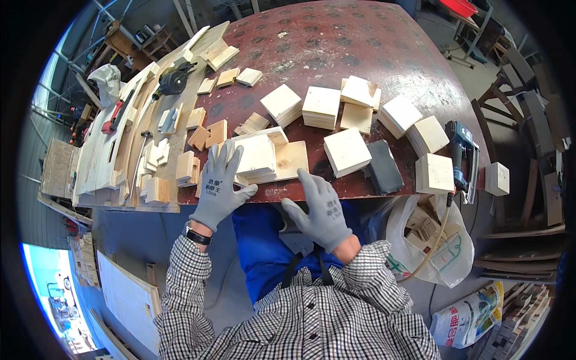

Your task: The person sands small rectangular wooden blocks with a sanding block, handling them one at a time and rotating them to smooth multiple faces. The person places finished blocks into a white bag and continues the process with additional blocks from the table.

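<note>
We've got a stack of pale, flat-sided wooden pieces (255, 157) at the near edge of the stained dark red table (288, 51), lying partly on a pale rectangular wooden board (290, 159), right btw our two hands.

The grey-gloved L hand (217, 187) is at the stack's L end, fingers spread wide, thumb out to the side; prob. touching wood, but we can't tell for sure, and we see no closed grip. The grey-gloved R hand (322, 211) is loosely open, index finger reaching to the board's near R corner, thumb well apart; nothing gripped, contact there unclear.

Handling, as we judge it: dry bare wood, so stiff, fairly light, not very slippery w/ gloves on. Not fragile, tho thin edges & corners could chip or splinter. If the upper pieces are loose, they could slide, so we'd take the board by its two short ends, or pinch the stack across its sides, fingers flat, & keep it level.

Labels: dark printing on the back of both gloves, clearer on L, partly blurred on R. Green marks on the white plastic sack of wood offcuts (444, 273); bold red characters on the white-and-yellow printed plastic bag (465, 318), curved near the rim. No markings that we can make out on the stack.
</note>
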